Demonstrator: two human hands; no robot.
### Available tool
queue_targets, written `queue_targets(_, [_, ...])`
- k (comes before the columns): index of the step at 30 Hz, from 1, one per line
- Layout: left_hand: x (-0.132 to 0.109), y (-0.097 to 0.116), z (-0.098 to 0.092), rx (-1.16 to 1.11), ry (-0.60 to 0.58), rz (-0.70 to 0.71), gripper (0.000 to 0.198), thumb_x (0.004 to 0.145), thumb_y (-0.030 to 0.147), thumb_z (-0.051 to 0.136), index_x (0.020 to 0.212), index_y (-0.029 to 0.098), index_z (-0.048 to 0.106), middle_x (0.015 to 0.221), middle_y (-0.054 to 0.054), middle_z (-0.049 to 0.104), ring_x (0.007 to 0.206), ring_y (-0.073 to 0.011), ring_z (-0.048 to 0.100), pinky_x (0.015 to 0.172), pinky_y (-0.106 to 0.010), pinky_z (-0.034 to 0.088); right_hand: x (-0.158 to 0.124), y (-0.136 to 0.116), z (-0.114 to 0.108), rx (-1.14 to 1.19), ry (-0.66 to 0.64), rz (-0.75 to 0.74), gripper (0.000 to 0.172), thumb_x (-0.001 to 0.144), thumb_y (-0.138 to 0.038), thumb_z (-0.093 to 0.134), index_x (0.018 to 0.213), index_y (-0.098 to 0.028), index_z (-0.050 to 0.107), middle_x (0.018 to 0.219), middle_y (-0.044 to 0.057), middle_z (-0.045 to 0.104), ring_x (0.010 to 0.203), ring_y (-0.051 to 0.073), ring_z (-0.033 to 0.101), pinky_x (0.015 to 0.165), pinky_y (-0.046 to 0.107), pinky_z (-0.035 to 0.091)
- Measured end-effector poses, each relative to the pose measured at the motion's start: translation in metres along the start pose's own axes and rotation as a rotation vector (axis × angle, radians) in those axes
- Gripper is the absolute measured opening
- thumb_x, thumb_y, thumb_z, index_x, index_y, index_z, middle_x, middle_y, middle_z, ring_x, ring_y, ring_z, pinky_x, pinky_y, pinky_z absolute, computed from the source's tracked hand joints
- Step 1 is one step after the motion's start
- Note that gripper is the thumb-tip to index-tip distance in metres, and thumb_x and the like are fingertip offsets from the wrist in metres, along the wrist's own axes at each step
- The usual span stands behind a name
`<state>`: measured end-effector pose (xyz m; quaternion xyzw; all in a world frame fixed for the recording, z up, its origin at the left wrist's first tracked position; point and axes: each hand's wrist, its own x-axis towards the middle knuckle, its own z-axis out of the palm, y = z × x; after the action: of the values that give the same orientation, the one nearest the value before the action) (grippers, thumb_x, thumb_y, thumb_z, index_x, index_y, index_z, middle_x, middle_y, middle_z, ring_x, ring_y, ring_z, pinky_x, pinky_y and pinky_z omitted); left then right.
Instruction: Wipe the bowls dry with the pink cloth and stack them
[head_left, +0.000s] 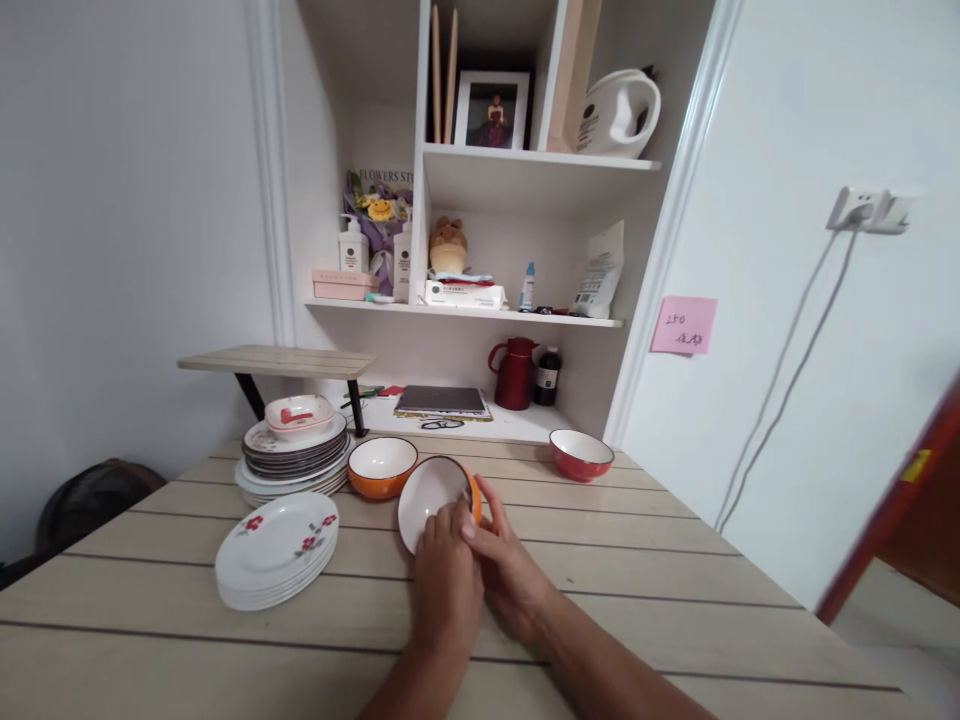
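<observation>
In front of me an orange bowl (pixel 429 498) with a white inside and dark rim is tilted on its side, its opening facing left and toward me. My right hand (pixel 514 570) grips its orange outer wall from the right, thumb over the near rim. My left hand (pixel 448 570) is closed at the near rim, fingers curled against the inside. A small dark patch by the fingertips is too unclear to name. Another orange bowl (pixel 382 468) stands upright just behind to the left. A red bowl (pixel 581 455) sits upright farther off to the right.
A stack of flowered white plates (pixel 277 545) lies at left. Behind it, several more plates (pixel 292 465) carry a small pink-patterned dish (pixel 298 414), close to a raised wooden shelf (pixel 277 361). A red jug (pixel 515 373) and a laptop (pixel 442 399) are at the back.
</observation>
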<state>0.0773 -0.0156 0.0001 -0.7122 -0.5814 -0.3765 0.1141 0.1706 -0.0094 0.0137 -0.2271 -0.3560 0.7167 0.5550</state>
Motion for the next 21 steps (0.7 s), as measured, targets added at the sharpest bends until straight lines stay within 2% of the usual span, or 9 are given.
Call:
queue_targets(2, [0.000,-0.003,0.002,-0.012,0.003,0.032,0.032,0.093,0.010,0.049,0.122,0.019,0.062,0.109,-0.010,0.068,0.098,-0.0249,0.064,0.081,-0.037,0.054,0.000,0.004,0.003,0.018,0.023,-0.008,0.075,0.072,-0.033,0.082,0.137,-0.039,0.044,0.107,0.000,0.073,0.098,0.024,0.070,0.088,0.037,0.051])
queue_targets(5, [-0.003,-0.003,0.016,-0.032,-0.009,0.230,0.045,0.090,0.006,0.051,0.132,0.022,0.056,0.119,-0.008,0.066,0.100,-0.0240,0.064,0.085,-0.038,0.056,0.008,-0.004,-0.003,0.031,0.160,-0.073,0.042,0.075,-0.035,0.075,0.114,-0.035,0.059,0.085,-0.005,0.072,0.079,0.021,0.068,0.071,0.031,0.051])
queue_targets(8, [-0.005,-0.001,0.033,-0.034,0.035,0.402,0.059,0.086,0.000,0.049,0.140,0.022,0.048,0.131,-0.010,0.061,0.114,-0.0254,0.061,0.092,-0.041,0.055,0.016,-0.023,-0.015,0.024,0.235,-0.143,0.026,0.071,-0.030,0.073,0.096,-0.029,0.064,0.074,-0.006,0.069,0.070,0.018,0.064,0.067,0.027,0.050])
queue_targets(11, [-0.002,-0.003,0.039,0.033,0.041,0.512,0.057,0.087,0.000,0.050,0.140,0.022,0.049,0.138,-0.011,0.058,0.123,-0.0270,0.057,0.097,-0.043,0.054,0.019,-0.045,-0.025,-0.002,0.209,-0.147,0.029,0.069,-0.028,0.073,0.096,-0.027,0.065,0.077,-0.004,0.072,0.071,0.018,0.064,0.068,0.027,0.050])
queue_targets(15, [0.007,-0.012,0.024,0.089,-0.024,0.632,0.049,0.092,0.008,0.054,0.136,0.029,0.054,0.137,-0.006,0.061,0.124,-0.0257,0.057,0.102,-0.045,0.050,0.013,-0.069,-0.036,-0.112,0.146,-0.062,0.041,0.068,-0.026,0.073,0.108,-0.025,0.066,0.088,0.000,0.075,0.073,0.021,0.066,0.063,0.028,0.047])
queue_targets(18, [0.009,-0.016,0.018,0.106,0.022,0.635,0.044,0.093,0.009,0.056,0.132,0.028,0.057,0.132,-0.007,0.064,0.122,-0.0250,0.059,0.104,-0.046,0.048,0.006,-0.080,-0.040,-0.256,0.085,0.015,0.046,0.071,-0.029,0.071,0.117,-0.026,0.064,0.091,0.001,0.075,0.072,0.019,0.065,0.063,0.027,0.046])
queue_targets(21, [0.008,-0.017,0.020,0.122,0.080,0.579,0.041,0.092,0.008,0.055,0.129,0.025,0.059,0.128,-0.009,0.067,0.117,-0.0265,0.062,0.101,-0.047,0.050,0.003,-0.079,-0.037,-0.290,0.048,0.017,0.050,0.073,-0.029,0.070,0.122,-0.029,0.061,0.089,0.000,0.074,0.071,0.018,0.063,0.064,0.027,0.046])
